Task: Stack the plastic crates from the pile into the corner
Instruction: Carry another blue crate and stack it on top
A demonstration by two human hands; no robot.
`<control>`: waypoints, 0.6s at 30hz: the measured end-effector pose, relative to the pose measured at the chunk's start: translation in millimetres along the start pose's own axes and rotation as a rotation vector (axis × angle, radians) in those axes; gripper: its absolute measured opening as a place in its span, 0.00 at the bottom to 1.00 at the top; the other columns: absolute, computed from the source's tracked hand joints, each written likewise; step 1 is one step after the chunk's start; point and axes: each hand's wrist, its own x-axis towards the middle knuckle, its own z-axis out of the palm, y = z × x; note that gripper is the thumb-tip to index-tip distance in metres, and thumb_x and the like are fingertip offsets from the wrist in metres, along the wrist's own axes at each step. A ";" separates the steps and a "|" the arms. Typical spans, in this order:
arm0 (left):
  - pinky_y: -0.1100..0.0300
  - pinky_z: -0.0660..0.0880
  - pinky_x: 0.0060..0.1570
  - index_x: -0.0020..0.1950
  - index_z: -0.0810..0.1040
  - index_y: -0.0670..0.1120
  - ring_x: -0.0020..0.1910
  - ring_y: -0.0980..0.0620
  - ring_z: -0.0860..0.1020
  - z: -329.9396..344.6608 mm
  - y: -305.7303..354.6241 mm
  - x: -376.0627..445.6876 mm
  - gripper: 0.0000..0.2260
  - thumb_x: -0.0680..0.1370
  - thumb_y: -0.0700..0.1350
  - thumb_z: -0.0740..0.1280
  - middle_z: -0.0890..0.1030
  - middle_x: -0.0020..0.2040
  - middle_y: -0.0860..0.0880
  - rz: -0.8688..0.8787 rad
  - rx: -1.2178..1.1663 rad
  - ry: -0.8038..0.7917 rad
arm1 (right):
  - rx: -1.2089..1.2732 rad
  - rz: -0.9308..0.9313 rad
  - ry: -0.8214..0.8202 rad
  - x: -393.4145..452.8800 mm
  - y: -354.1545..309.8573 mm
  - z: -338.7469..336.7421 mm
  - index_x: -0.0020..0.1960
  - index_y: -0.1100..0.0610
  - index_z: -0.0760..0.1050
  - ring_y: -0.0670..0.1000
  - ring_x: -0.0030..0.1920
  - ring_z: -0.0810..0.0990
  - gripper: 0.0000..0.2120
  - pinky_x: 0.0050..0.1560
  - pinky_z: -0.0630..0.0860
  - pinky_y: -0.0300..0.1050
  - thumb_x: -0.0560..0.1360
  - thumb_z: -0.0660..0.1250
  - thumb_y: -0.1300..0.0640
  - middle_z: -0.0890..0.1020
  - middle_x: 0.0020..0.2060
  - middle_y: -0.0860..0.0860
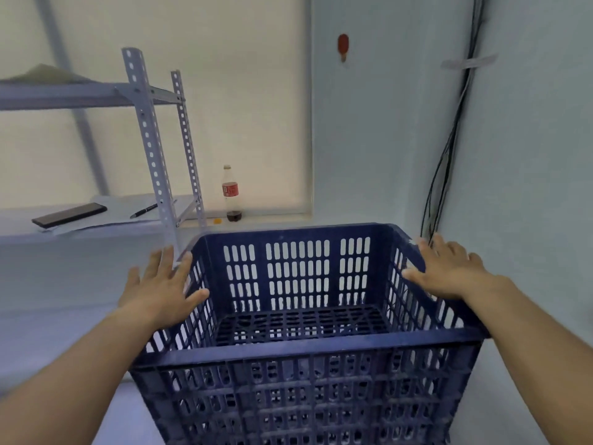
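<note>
Both hands are seen spread flat with fingers extended: the left hand (pixel 162 289) is laid against the outside of the left wall of a dark blue crate (pixel 305 348), and the right hand (pixel 449 271) is placed on the right rim. Nothing is gripped by either; whether the palms press or merely touch cannot be told. The crate is held upright and empty, its slotted floor visible, close to the angle where the pale walls meet. More slotted blue wall is seen beneath its near rim, which is judged to be at least one further crate under it, so stacking is taken as begun. The source pile is not shown, so what is left cannot be judged. Beyond, a metal shelf rack (pixel 150 139) stands to the left, a cola bottle (pixel 231 194) rests on the sill, and black cables (pixel 449 139) run down the right wall.
</note>
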 end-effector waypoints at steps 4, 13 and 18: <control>0.51 0.51 0.75 0.78 0.42 0.42 0.78 0.47 0.44 11.0 -4.5 1.4 0.37 0.78 0.65 0.48 0.40 0.79 0.46 0.029 -0.010 -0.084 | 0.126 -0.062 -0.037 4.2 8.0 15.1 0.78 0.54 0.41 0.58 0.74 0.60 0.36 0.71 0.61 0.53 0.78 0.55 0.43 0.48 0.78 0.51; 0.57 0.45 0.75 0.77 0.38 0.40 0.78 0.49 0.43 11.0 -6.6 1.7 0.41 0.77 0.67 0.49 0.39 0.79 0.44 0.064 -0.069 -0.076 | 0.106 -0.066 -0.017 1.9 5.2 16.2 0.78 0.52 0.40 0.57 0.73 0.61 0.33 0.69 0.64 0.51 0.80 0.53 0.45 0.44 0.78 0.47; 0.48 0.45 0.75 0.77 0.37 0.46 0.78 0.48 0.41 4.7 -9.9 -4.8 0.42 0.73 0.71 0.44 0.38 0.79 0.46 0.069 -0.110 -0.066 | -0.015 -0.039 -0.003 -10.9 1.0 7.4 0.78 0.52 0.43 0.57 0.74 0.57 0.37 0.70 0.62 0.55 0.77 0.55 0.37 0.49 0.78 0.49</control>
